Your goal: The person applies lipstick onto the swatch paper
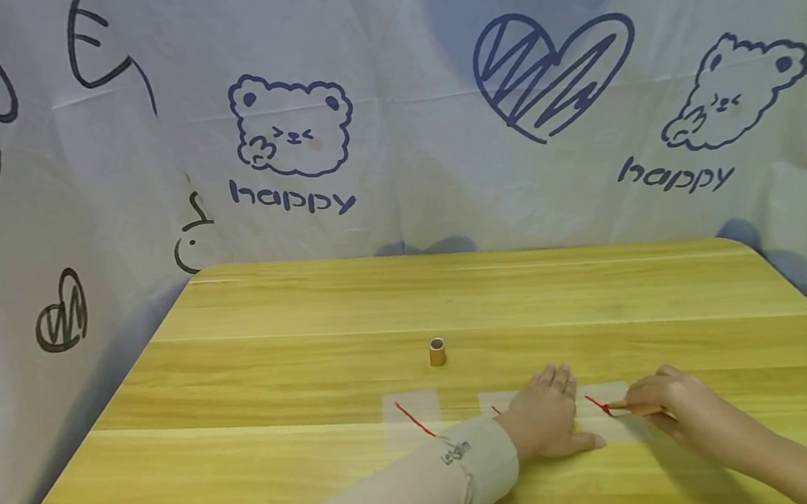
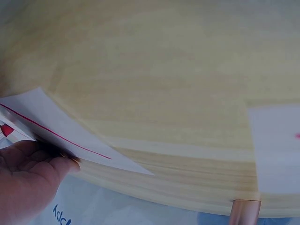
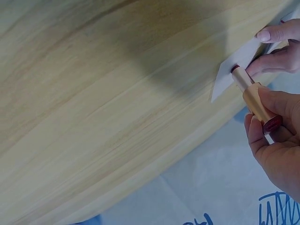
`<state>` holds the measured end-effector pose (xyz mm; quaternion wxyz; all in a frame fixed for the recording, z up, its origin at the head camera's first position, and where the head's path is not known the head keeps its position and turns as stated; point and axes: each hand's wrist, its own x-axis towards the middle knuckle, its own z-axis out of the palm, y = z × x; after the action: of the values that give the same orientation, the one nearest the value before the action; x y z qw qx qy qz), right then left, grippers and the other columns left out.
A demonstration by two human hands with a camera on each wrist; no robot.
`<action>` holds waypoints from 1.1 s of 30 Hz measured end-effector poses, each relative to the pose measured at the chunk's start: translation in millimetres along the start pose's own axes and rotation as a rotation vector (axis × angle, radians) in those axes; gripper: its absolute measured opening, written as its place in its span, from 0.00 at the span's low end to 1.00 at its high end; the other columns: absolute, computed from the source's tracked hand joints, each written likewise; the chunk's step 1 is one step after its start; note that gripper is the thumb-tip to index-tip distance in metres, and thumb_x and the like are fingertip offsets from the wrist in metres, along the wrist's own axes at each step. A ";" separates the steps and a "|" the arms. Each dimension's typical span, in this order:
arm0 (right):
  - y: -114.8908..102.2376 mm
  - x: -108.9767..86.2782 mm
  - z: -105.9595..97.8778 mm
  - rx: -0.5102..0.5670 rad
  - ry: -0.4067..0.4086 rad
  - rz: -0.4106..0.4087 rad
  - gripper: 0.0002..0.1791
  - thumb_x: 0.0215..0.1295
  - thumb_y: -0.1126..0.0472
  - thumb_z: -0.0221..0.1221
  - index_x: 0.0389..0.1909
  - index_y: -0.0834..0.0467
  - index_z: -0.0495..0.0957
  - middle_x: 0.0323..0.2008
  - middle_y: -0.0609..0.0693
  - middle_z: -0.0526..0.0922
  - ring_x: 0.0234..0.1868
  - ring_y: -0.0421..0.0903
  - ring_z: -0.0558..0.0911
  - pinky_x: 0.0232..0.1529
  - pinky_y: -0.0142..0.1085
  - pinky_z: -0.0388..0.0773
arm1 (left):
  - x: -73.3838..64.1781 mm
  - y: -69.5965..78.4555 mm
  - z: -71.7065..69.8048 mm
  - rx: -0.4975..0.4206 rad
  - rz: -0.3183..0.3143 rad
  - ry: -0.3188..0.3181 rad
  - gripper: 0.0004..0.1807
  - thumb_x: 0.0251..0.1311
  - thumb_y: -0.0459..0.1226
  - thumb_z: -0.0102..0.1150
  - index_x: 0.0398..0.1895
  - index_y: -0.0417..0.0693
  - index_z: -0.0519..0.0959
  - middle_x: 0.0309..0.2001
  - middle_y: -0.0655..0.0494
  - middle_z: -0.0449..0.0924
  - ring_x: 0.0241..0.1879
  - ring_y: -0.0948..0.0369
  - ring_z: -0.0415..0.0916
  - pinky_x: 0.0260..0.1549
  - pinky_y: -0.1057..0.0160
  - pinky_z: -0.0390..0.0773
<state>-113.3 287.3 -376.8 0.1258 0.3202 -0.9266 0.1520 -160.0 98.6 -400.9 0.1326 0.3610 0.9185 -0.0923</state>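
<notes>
My right hand (image 1: 683, 411) pinches an uncapped lipstick (image 3: 253, 99) with a gold-coloured case, its red tip pressed to the right-hand white paper (image 3: 222, 83). A short red stroke (image 1: 598, 405) runs up from that tip. Lying across the middle paper (image 2: 56, 122) and the near side of the right one, my left hand (image 1: 548, 415) has its fingers straight and thumb spread. Much of the middle paper is hidden under it; a red line shows on it in the left wrist view. A third paper (image 1: 411, 407) with a red diagonal line lies by my left sleeve.
An orange-gold lipstick cap (image 1: 437, 353) stands upright beyond the papers on the wood-grain table (image 1: 274, 369). White cloth (image 1: 389, 136) with blue and black drawings hangs behind the table's far edge and along its sides.
</notes>
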 end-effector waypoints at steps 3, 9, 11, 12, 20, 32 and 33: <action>0.2 -1.1 -1.0 0.008 -0.004 0.003 0.16 0.35 0.78 0.68 0.29 0.60 0.83 0.28 0.50 0.85 0.28 0.43 0.77 0.24 0.28 0.77 | 0.9 0.4 0.3 -0.004 -0.002 -0.011 0.46 0.57 0.70 0.29 0.73 0.54 0.47 0.74 0.62 0.40 0.73 0.64 0.38 0.70 0.70 0.44; 1.0 -1.9 -0.5 -0.010 0.050 -0.033 0.17 0.31 0.78 0.69 0.26 0.59 0.82 0.26 0.49 0.85 0.27 0.41 0.76 0.22 0.28 0.75 | 0.9 0.5 -0.2 -0.005 -0.004 -0.013 0.46 0.57 0.70 0.29 0.73 0.54 0.47 0.74 0.62 0.40 0.73 0.65 0.38 0.70 0.70 0.43; 1.1 -2.1 -0.3 -0.010 0.058 -0.037 0.17 0.31 0.78 0.69 0.26 0.59 0.82 0.26 0.49 0.84 0.26 0.41 0.76 0.22 0.28 0.75 | 0.1 0.6 -0.7 -0.006 -0.004 -0.015 0.46 0.57 0.70 0.29 0.73 0.54 0.46 0.74 0.62 0.40 0.73 0.65 0.38 0.70 0.70 0.43; 1.1 -2.3 -0.3 -0.009 0.057 -0.037 0.17 0.31 0.78 0.69 0.26 0.59 0.82 0.26 0.49 0.84 0.26 0.41 0.76 0.22 0.28 0.75 | -0.1 0.5 -0.8 -0.004 -0.004 -0.015 0.46 0.57 0.70 0.29 0.73 0.54 0.46 0.74 0.62 0.39 0.73 0.64 0.38 0.70 0.70 0.43; 2.0 -3.2 0.0 -0.014 0.039 -0.035 0.17 0.31 0.77 0.70 0.26 0.59 0.82 0.26 0.48 0.84 0.26 0.41 0.76 0.22 0.28 0.75 | 0.1 -0.3 -0.2 0.000 0.002 0.004 0.46 0.58 0.70 0.29 0.73 0.54 0.47 0.74 0.61 0.41 0.73 0.64 0.39 0.70 0.70 0.44; 1.6 -6.7 -1.9 -0.029 0.005 -0.007 0.17 0.31 0.77 0.70 0.27 0.60 0.83 0.26 0.49 0.84 0.26 0.42 0.76 0.22 0.28 0.75 | 0.8 -0.5 0.8 0.009 0.008 0.012 0.46 0.58 0.70 0.28 0.73 0.53 0.47 0.74 0.61 0.41 0.73 0.64 0.39 0.70 0.69 0.44; 1.6 -7.1 -2.0 -0.029 0.002 -0.005 0.17 0.31 0.77 0.70 0.27 0.60 0.82 0.26 0.49 0.84 0.26 0.41 0.76 0.22 0.28 0.75 | 0.9 -0.4 0.9 0.008 0.007 0.011 0.46 0.58 0.70 0.28 0.73 0.54 0.47 0.74 0.61 0.41 0.73 0.64 0.39 0.70 0.69 0.44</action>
<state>-108.6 293.1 -377.7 0.1316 0.3207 -0.9277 0.1384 -160.8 98.7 -402.1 0.1262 0.3652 0.9176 -0.0933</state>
